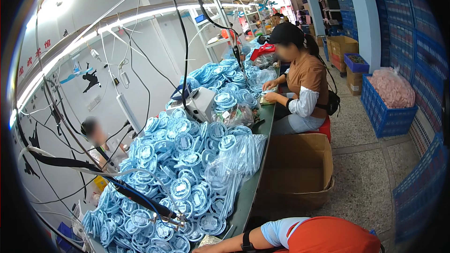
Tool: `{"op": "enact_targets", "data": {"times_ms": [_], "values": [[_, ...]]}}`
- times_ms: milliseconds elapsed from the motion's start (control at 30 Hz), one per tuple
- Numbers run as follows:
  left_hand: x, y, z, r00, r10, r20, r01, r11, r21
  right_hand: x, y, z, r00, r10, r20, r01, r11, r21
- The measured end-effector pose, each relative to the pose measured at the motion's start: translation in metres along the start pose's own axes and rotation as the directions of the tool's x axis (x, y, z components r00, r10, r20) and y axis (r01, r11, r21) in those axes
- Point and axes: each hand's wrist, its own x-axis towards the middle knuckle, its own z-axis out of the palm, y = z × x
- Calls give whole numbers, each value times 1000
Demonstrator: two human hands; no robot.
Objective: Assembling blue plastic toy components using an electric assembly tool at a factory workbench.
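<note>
My right arm, with a light-blue sleeve, a black strap and a red garment at the shoulder, reaches left along the lower edge. Only part of my right hand (202, 249) shows at the table's edge, its fingers cut off by the frame. Beside it lies a small pale beige packet (209, 240). A big heap of light-blue round plastic parts (180, 188), some with long stems, covers the table close by. Above the near heap hangs a black rod-shaped tool (145, 200) with metal fittings at its tip. My left hand is out of view.
A co-worker (307, 72) in brown handles small things at the green table (255, 178); another person (101, 145) sits across. A cardboard box (300, 168) stands beside the table. Blue crates (386, 117) line the right. Cables and a second tool (236, 56) hang overhead.
</note>
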Motion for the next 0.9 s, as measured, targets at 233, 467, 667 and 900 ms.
{"op": "enact_targets", "data": {"times_ms": [233,467,667,900], "values": [[20,-7,3,997,-82,-2,82,996,24,-7,19,-4,997,63,53,-69,989,127],[26,-11,-6,997,-73,25,72,997,41,-2,16,-15,996,41,75,-61,956,288],[19,-9,-1,999,-41,4,40,999,32,-15,-4,-11,990,135,27,-133,989,-57],[31,-23,-8,998,-60,20,59,997,50,-13,-9,-11,987,148,58,-142,985,-102]]}}
